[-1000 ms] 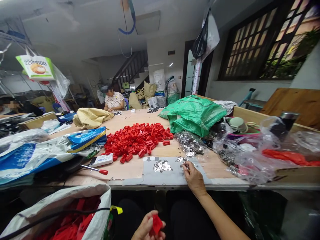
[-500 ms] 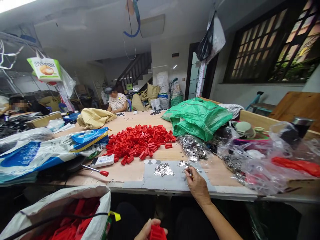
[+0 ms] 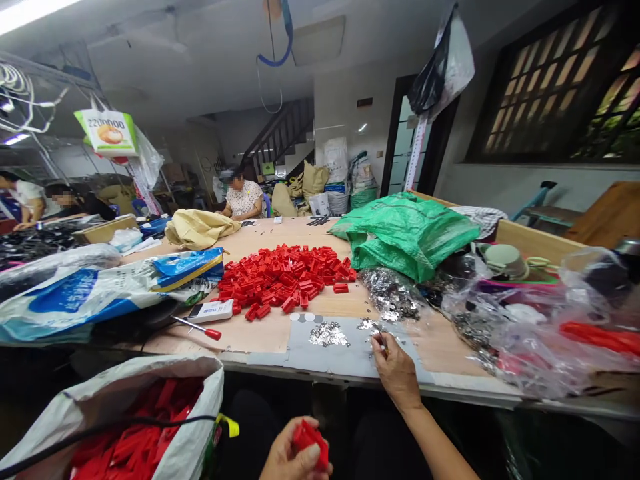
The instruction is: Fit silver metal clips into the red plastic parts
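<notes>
hanging bag (image 3: 107, 137), far beyond left hand (image 3: 286, 459): printed number starting "220". white sack (image 3: 211, 390), left of left fingers: red pieces (image 3: 135, 440) inside. clear bag (image 3: 371, 280), beyond right hand (image 3: 399, 375): silvery pieces (image 3: 400, 308). left fingers curled round red part (image 3: 306, 435). right fingertips pinching slim tool (image 3: 384, 343), just beside metal bits (image 3: 369, 325).

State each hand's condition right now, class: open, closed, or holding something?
Left hand: closed, holding a red plastic part.
Right hand: closed, pinching a thin dark item, too small to identify.
</notes>
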Available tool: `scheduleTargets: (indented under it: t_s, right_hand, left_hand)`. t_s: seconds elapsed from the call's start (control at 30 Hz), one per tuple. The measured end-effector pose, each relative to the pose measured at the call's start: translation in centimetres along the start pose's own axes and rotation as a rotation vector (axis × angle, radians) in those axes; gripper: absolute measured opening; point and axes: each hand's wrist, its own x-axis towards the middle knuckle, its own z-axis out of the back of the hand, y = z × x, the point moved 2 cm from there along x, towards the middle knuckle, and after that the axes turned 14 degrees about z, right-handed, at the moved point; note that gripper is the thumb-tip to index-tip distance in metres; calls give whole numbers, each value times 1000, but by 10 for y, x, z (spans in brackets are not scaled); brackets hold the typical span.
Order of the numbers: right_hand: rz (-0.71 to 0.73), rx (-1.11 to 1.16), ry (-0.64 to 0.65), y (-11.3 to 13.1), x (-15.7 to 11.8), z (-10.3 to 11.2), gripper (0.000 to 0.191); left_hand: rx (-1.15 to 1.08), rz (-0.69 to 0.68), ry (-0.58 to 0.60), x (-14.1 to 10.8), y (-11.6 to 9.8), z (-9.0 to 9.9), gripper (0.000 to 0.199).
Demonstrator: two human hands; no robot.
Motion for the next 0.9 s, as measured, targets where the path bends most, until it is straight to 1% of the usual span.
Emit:
scheduleTargets:
  t_s: [0.1, 0.17, 0.23, 0.3, 0.4, 0.47, 0.53, 0.6, 0.73, 0.8, 0.9]
  right_hand:
    - [-31, 15, 25, 0, 0, -1, 30]
    - [-58, 28, 46, 0, 0, -2, 30]
    - [-81, 47, 66, -1, 2, -2, 31]
    - [-92, 71, 87, -2, 5, -1, 31]
    - [-89, 108, 112, 5, 10, 5, 30]
    - [-81, 152, 133, 18, 14, 13, 30]
    - [-70, 239, 169, 40, 15, 24, 29]
    - [-54, 352, 225, 68, 15, 34, 27]
    - [28, 520, 380, 120, 9, 50, 24]
    - [65, 562, 425, 137, 6, 53, 22]
    - [108, 588, 458, 151, 2, 54, 17]
  left_hand:
    - [66, -171, -42, -18, -30, -17, 47]
    - [112, -238, -24, -28, -50, -28, 46]
    - [95, -290, -13, -35, -66, -37, 43]
    - [80, -311, -3, -39, -76, -42, 45]
    - [85, -340, -7, -41, -82, -45, 50]
    - [118, -388, -19, -41, -84, -46, 49]
    - [173, -448, -55, -42, -86, -46, 45]
    - [264, -515, -124, -44, -88, -46, 40]
    - [559, -693, -292, -52, -93, -48, 37]
    - [692, -779, -351, -56, -93, -49, 37]
    - [822, -891, -394, -60, -93, -50, 37]
